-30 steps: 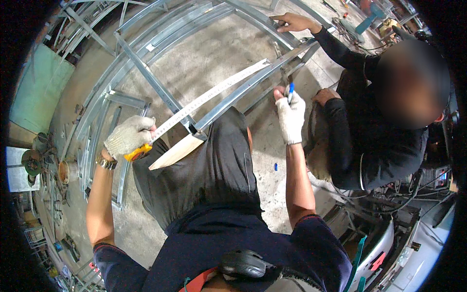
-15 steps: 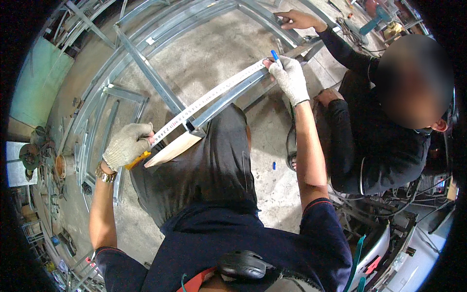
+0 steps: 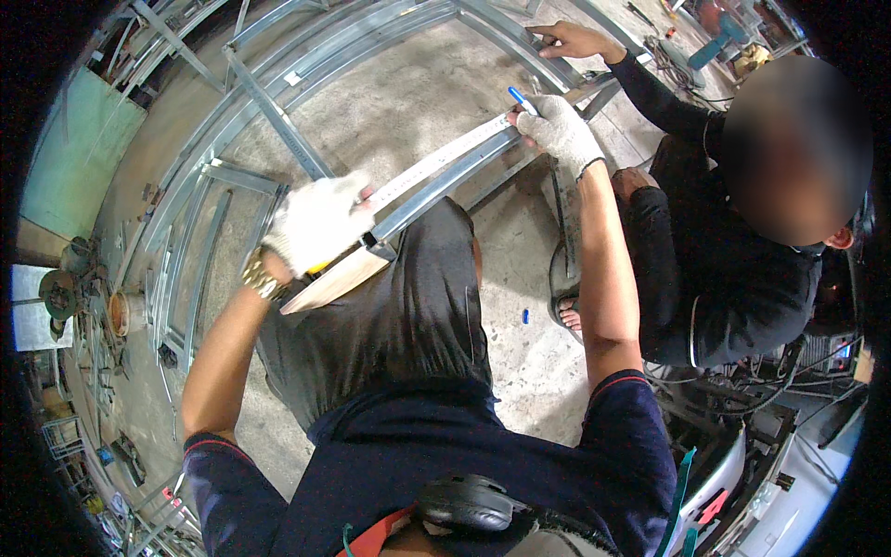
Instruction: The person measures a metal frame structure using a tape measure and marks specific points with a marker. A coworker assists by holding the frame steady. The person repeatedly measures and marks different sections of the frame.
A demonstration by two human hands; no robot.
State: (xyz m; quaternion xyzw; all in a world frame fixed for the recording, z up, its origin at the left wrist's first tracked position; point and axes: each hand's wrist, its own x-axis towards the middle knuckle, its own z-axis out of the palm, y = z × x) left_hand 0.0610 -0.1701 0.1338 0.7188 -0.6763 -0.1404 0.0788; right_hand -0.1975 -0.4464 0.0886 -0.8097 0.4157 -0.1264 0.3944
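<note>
My left hand point(image 3: 320, 223), in a pale knit glove, is closed around a tape measure point(image 3: 318, 266); only a bit of its yellow case shows below the palm. The white tape blade point(image 3: 436, 167) stretches from it along a square steel tube point(image 3: 450, 186) in front of my knees. At the tube's far right end, my gloved right hand point(image 3: 564, 133) pinches the blade's end, with a blue marker point(image 3: 518, 96) sticking up between its fingers. A wooden piece point(image 3: 339, 281) with a slanted end lies across my thigh under the tube's near end.
A co-worker point(image 3: 742, 278) in black crouches at the right, one hand point(image 3: 575, 42) over the steel frame point(image 3: 362, 42). A blue cap point(image 3: 525, 317) lies on the concrete floor point(image 3: 529, 390). Cables and a teal power tool point(image 3: 713, 46) are at the right; scrap and stock line the left.
My left hand has moved right and up along the tube, with less blade showing now. My right hand has shifted slightly right, and the marker tilts more to the left.
</note>
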